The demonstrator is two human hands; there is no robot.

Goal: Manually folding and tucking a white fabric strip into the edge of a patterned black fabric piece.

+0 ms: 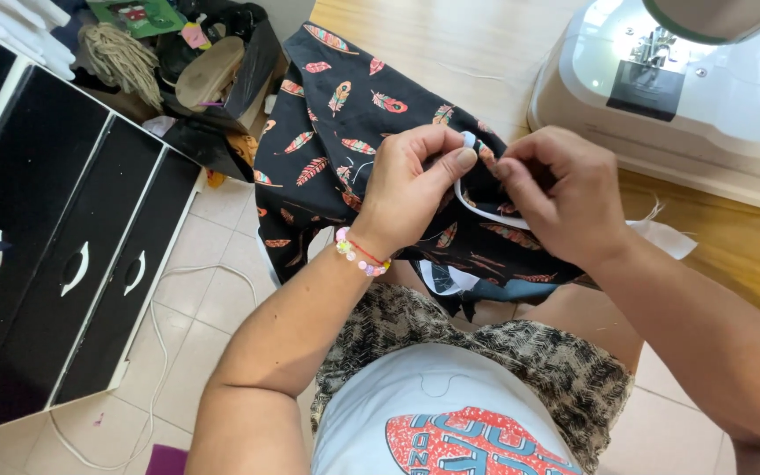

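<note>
At table edge, hands [485, 189] pinching feathered black fabric [345, 114]

Home sewing corner, likely a spare room or living area. White sewing machine [679, 97] with its lamp lit sits on a wooden worktop [450, 44]. Black feather-print fabric [345, 123] hangs over the worktop edge. Pale tiled floor [213, 308] with a white cable [156, 352] trailing across it. Black drawer unit [72, 255] with white curved handles beside the seat. Pile of household clutter [195, 62] at the back, possibly a sandal and a bundle of rope; blurry there.
</note>
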